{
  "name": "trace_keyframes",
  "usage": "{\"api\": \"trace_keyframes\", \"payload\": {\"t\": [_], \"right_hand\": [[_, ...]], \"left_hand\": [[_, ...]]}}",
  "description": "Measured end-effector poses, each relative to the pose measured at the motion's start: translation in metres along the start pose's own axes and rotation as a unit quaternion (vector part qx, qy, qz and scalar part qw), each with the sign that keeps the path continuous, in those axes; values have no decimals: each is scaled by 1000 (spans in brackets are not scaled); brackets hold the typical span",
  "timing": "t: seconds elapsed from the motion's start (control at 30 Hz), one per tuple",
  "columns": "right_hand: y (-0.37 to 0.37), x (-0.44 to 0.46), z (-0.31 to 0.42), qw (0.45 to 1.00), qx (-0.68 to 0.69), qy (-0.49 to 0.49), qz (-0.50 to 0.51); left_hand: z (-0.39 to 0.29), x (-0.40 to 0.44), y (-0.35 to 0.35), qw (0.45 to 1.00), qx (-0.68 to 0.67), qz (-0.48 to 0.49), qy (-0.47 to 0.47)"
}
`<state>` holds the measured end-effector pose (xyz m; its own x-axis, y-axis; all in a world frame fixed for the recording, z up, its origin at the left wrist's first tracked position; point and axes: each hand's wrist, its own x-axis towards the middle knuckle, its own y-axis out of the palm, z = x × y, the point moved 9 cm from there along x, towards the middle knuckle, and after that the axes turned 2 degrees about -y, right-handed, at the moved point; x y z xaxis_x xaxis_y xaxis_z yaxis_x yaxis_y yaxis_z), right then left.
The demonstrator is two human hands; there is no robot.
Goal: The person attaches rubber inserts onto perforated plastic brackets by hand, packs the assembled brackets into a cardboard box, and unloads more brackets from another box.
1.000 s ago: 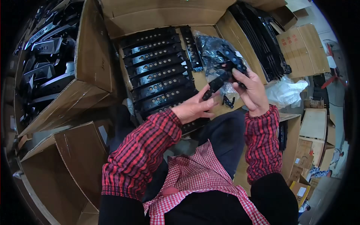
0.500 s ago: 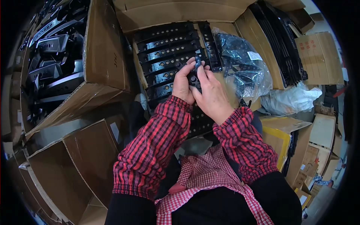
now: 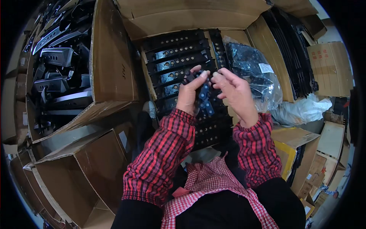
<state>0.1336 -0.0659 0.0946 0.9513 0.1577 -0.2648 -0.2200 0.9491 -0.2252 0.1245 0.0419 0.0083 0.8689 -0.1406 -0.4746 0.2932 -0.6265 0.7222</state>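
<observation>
A dark blue strip with pale round dots (image 3: 206, 101) hangs from my left hand (image 3: 187, 93), whose thumb and fingers are closed on its upper end. Just to the right is my right hand (image 3: 240, 95), apart from the strip. Its thumb and index fingertips come together in a pinch, and I cannot make out what is between them. Its other fingers are curled loosely. Behind and beneath both hands lie black perforated bars (image 3: 167, 65) in rows, with round pale fittings along them. My hands and the strip hide part of these bars.
A clear plastic bag of dark parts (image 3: 251, 63) lies right of the bars. An open carton (image 3: 112, 57) at left holds black metal brackets (image 3: 57, 57). Black panels (image 3: 288, 53) stand at the right. Another carton (image 3: 57, 179) stands lower left.
My right hand has drawn away from my left, to the right and slightly down. The blue strip now hangs visibly below my left hand. The view has shifted slightly.
</observation>
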Motion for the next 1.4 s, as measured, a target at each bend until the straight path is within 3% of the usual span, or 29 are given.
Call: {"api": "trace_keyframes", "payload": {"t": [0.03, 0.13, 0.23, 0.3, 0.4, 0.53, 0.73, 0.93, 1.4], "right_hand": [[13, 12, -4, 999, -19, 3, 48], [21, 33, -16, 998, 57, 17, 19], [25, 43, -27, 983, 175, 47, 20], [33, 46, -21, 951, 296, 70, 58], [37, 50, -13, 918, 384, 65, 81], [21, 56, -34, 926, 375, 42, 15], [20, 56, -27, 928, 371, 24, 28], [18, 54, -28, 946, 324, 13, 30], [20, 55, -21, 948, 317, -3, 28]], "left_hand": [[-3, 0, 4, 999, 20, 8, 26], [-30, -1, 1, 969, 195, -26, 151], [-57, -11, 9, 959, 194, -10, 208], [-56, -5, 8, 969, 160, 23, 187], [-51, -4, 2, 994, 79, 1, 77], [-45, -1, -17, 995, 70, -55, 47], [-37, -3, -14, 998, 44, -43, -24], [-40, -2, -7, 1000, 20, -1, -20], [-47, -4, -16, 996, 29, -46, -67]]}}
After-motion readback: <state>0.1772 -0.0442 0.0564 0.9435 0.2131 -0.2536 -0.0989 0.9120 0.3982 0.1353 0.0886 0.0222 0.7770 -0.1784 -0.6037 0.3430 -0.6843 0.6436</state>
